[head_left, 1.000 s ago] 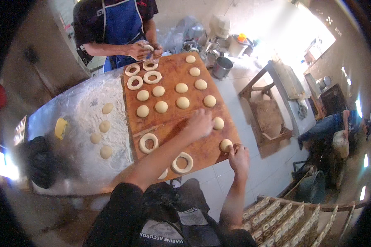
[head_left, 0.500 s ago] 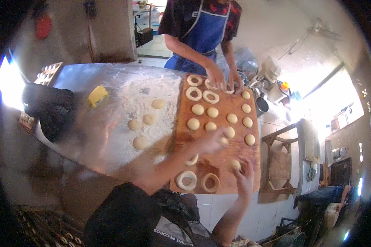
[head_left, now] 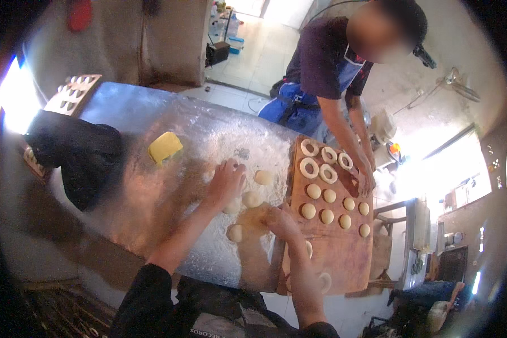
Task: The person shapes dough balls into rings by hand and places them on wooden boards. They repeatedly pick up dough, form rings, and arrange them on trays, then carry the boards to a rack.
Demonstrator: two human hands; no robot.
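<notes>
My left hand (head_left: 227,181) lies over the flour with its fingers stretched out, close to a pale dough ball (head_left: 231,206). Beside it are more round dough balls (head_left: 252,199), one farther back (head_left: 263,177) and one nearer me (head_left: 235,232). My right hand (head_left: 283,221) is at the left edge of the wooden board (head_left: 335,256), blurred, its fingertips turned toward the dough balls; whether it holds anything is hidden. On the board sit two rows of dough balls (head_left: 327,216) and several dough rings (head_left: 309,168) at the far end. My right forearm partly covers rings at the near end.
Across the board a person in a blue apron (head_left: 298,107) leans over, a hand (head_left: 367,183) at its right edge. A yellow block (head_left: 165,148) rests on the metal table (head_left: 118,186). Dark cloth (head_left: 79,152) lies at the left, near a tray of small pieces (head_left: 73,96).
Both my hands have moved left, from the board to the floured table. The dough ball by my right hand no longer shows there. The other person's hands have shifted from the rings toward the board's right edge.
</notes>
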